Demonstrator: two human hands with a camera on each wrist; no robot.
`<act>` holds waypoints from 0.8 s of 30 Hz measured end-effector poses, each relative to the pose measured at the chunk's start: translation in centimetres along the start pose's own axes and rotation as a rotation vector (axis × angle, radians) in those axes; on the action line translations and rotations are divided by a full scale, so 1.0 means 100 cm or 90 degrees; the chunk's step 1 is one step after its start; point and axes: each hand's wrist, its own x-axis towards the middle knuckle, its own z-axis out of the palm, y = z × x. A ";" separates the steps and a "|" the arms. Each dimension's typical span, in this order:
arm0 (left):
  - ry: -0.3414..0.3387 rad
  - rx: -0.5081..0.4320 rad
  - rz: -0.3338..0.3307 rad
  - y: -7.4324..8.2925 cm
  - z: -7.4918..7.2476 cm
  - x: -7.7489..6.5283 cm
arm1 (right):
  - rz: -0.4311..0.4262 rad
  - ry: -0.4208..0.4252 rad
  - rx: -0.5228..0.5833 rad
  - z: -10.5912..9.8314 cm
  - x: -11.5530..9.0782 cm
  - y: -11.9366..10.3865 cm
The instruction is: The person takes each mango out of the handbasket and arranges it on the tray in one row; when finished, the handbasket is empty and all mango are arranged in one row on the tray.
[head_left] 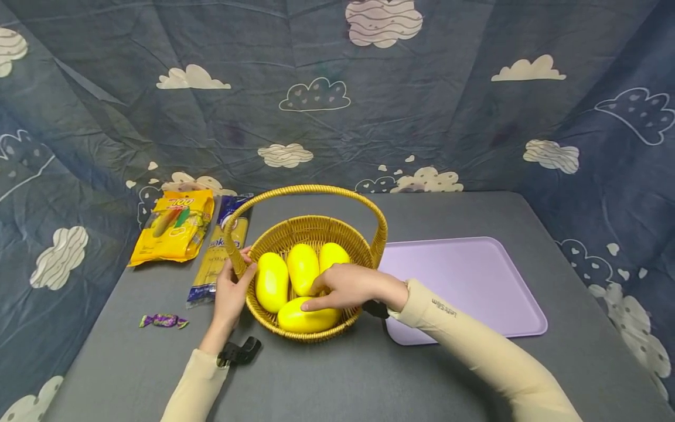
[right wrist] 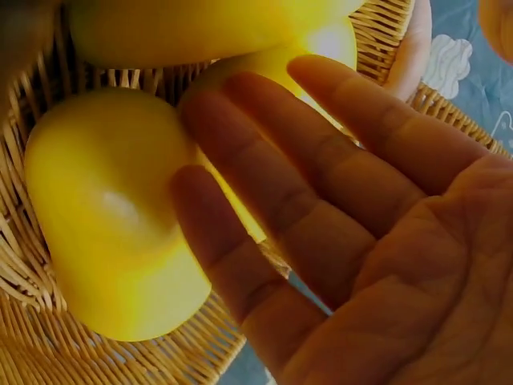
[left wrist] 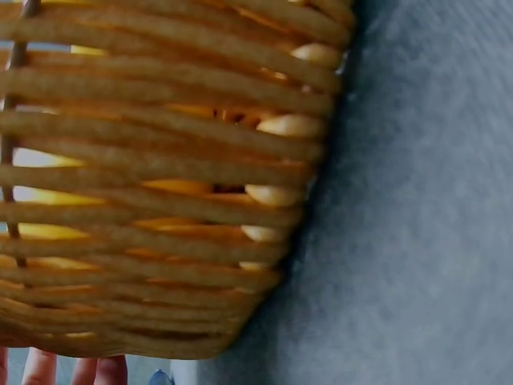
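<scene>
Wicker basket [head_left: 311, 227] holding yellow fruit [head_left: 272, 282]; right hand [head_left: 345, 286] apparently touching one.

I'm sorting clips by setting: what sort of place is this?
Probably a staged tabletop recording spot: cloud-patterned cloth screens the gray table at the back and both sides, with a wicker basket set out on it.

1. We are seeing a cream, close-fitting left sleeve [head_left: 194, 384].
2. We are noticing small dark lettering [head_left: 444, 308] on the matching right sleeve [head_left: 487, 346].
3. We are finding a black strap [head_left: 224, 354] and block [head_left: 248, 350] at the left wrist [head_left: 212, 341], a half-hidden black piece [head_left: 375, 309] at the right wrist [head_left: 396, 293].
</scene>
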 end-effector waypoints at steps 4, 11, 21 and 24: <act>-0.005 -0.030 -0.015 -0.001 0.001 0.000 | 0.035 -0.036 -0.006 0.001 0.001 0.001; -0.015 -0.053 -0.031 0.000 0.003 -0.001 | 0.080 -0.089 -0.037 -0.001 0.004 -0.005; -0.026 -0.085 -0.026 -0.003 0.004 0.000 | 0.142 -0.142 -0.079 -0.009 0.015 -0.015; -0.025 -0.085 -0.023 -0.004 0.005 -0.001 | 0.155 -0.148 -0.078 -0.009 0.018 -0.014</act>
